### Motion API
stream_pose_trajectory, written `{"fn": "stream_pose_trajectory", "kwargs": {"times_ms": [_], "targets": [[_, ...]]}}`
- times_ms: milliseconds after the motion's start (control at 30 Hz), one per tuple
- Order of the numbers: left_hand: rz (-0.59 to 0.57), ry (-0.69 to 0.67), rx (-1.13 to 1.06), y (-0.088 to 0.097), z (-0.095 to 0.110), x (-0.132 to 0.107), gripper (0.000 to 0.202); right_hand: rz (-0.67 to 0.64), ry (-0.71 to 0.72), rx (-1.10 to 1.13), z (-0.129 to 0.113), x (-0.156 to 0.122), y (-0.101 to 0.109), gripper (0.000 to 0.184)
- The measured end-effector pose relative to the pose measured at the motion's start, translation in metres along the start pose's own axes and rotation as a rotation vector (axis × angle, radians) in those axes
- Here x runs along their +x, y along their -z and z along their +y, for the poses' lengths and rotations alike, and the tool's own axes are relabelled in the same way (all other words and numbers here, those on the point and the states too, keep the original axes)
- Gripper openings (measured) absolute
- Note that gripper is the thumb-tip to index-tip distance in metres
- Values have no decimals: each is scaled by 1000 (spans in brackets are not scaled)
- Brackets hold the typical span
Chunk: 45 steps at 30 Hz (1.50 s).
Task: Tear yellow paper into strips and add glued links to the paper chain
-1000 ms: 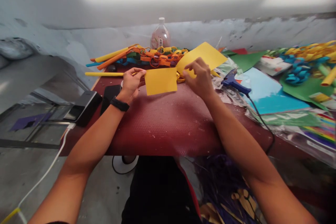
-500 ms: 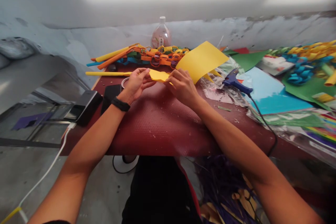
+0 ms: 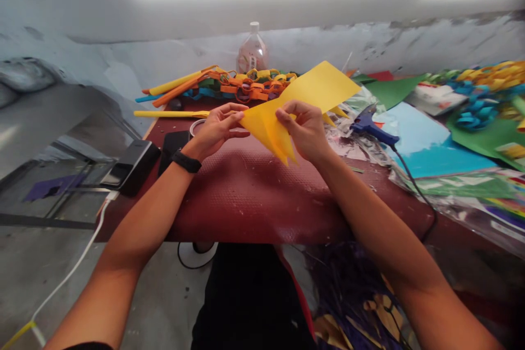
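Observation:
A folded piece of yellow paper point(image 3: 268, 126) hangs between my hands above the table, its pointed end drooping downward. My left hand point(image 3: 219, 128), with a black band on the wrist, pinches its left corner between thumb and fingertips. On the other side my right hand point(image 3: 305, 128) grips the upper right part with thumb and fingers. Behind it lies a larger yellow sheet point(image 3: 324, 85) with pointed pieces showing under its edge. A thin yellow paper stick point(image 3: 168, 114) rests to the left of my left hand, beside a roll of tape point(image 3: 197, 127).
A blue glue gun point(image 3: 373, 127) with a black cord lies to the right, near blue sheets point(image 3: 430, 147) and green paper. Orange paper chains point(image 3: 250, 89) and a clear bottle point(image 3: 252, 52) stand at the back. A dark box point(image 3: 131, 167) with a white cable sits at the left edge.
The yellow paper has been turned from a nearly flat, edge-on position so its folded faces show and its point hangs down. My right hand has shifted right and its wrist has turned.

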<state>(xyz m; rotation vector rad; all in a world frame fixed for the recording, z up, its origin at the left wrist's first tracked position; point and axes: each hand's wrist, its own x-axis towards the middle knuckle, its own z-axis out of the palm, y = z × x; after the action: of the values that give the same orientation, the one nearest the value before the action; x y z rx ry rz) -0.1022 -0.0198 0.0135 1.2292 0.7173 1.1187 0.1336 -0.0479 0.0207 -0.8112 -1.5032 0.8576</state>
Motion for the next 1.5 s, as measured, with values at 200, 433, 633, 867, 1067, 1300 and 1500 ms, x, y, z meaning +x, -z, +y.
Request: {"fn": "stream_pose_trajectory", "kwargs": {"times_ms": [200,433,633,867,1067,1300,1500], "targets": [[38,131,25,2,7,-1,24,22,-278,222,-12,0,5,63],[110,326,119,6,3,3,12,2,-347,-102,16,12,28,32],[-21,438,209,4,-6,0,10,-167,116,-514,22,10,18,18],[-149,455,213,6,-10,1,20,-477,-41,-439,25,-1,1,28],[-125,455,271,10,-6,0,26,-451,-112,-378,32,3,6,18],[-219,381,412,6,-8,-5,13,-484,-150,-405,26,0,0,15],[109,258,365,2,9,-2,37,-443,-174,-393,28,1,3,14]]}}
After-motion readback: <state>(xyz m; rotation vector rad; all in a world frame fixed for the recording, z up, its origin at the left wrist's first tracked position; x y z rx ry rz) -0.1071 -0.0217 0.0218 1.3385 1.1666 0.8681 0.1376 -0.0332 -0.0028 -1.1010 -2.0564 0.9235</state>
